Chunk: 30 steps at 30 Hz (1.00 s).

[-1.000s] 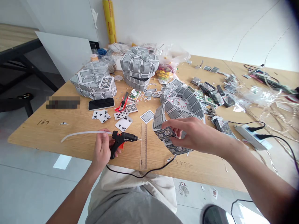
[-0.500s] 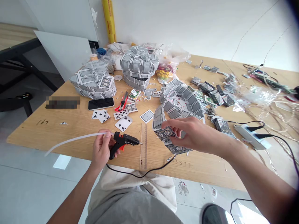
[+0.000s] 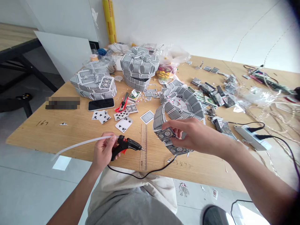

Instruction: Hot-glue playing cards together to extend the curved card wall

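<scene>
My left hand (image 3: 104,153) is closed around a black glue gun (image 3: 126,144), whose nozzle points right above the clear ruler (image 3: 143,150). A long white glue stick (image 3: 79,143) trails out of its back to the left. The fingers and thumb of my right hand (image 3: 187,132) pinch a curved strip of joined playing cards (image 3: 160,120) near its lower end. That strip shows grey and black card backs and runs up to a ring-shaped card structure (image 3: 187,93) behind my hand, which hides part of both.
Two lidded card boxes (image 3: 139,67) stand at the back left. A phone (image 3: 101,104), a red cutter (image 3: 122,104) and loose playing cards (image 3: 124,124) lie in the middle. On the right are card packs (image 3: 217,97), a power strip (image 3: 253,137) and tangled cords. The gun's cable (image 3: 142,178) hangs over the front edge.
My left hand has shifted the glue gun slightly right and down, with its nozzle tilting lower, and the glue stick has moved along with it. My right hand stays in place on the card strip.
</scene>
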Available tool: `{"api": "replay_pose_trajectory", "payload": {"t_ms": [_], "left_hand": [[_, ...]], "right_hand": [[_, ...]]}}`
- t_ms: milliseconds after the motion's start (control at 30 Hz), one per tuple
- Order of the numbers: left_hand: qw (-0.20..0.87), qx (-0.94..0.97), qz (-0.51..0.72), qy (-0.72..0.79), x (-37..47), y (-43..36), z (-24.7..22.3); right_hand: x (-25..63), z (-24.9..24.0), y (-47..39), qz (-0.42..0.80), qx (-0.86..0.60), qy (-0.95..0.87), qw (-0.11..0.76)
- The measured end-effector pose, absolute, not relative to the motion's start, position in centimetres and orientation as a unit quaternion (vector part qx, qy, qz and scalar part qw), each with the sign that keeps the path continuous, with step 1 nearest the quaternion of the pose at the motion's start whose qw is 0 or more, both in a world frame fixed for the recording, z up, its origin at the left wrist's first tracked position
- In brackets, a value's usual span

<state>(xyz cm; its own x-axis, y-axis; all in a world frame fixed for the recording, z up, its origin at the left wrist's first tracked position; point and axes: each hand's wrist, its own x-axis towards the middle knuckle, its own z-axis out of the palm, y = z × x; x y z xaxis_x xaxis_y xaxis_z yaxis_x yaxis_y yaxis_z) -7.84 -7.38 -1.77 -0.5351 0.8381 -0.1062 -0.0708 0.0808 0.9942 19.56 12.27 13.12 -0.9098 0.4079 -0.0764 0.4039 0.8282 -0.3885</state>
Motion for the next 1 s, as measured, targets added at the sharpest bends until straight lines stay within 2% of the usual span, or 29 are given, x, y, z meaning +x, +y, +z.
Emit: {"api": "replay_pose_trajectory", "payload": {"t_ms": [600,1000], "left_hand": [[0.385,0.307,0.608,0.623,-7.9,-7.4,-2.1],[0.444,0.256,0.608,0.607,-7.0,-7.6,0.4]], "right_hand": [[19.6,12.8,12.4,0.195,-0.198,-0.96,0.023],[19.7,12.9,12.5,0.193,-0.207,-0.959,0.014]]}}
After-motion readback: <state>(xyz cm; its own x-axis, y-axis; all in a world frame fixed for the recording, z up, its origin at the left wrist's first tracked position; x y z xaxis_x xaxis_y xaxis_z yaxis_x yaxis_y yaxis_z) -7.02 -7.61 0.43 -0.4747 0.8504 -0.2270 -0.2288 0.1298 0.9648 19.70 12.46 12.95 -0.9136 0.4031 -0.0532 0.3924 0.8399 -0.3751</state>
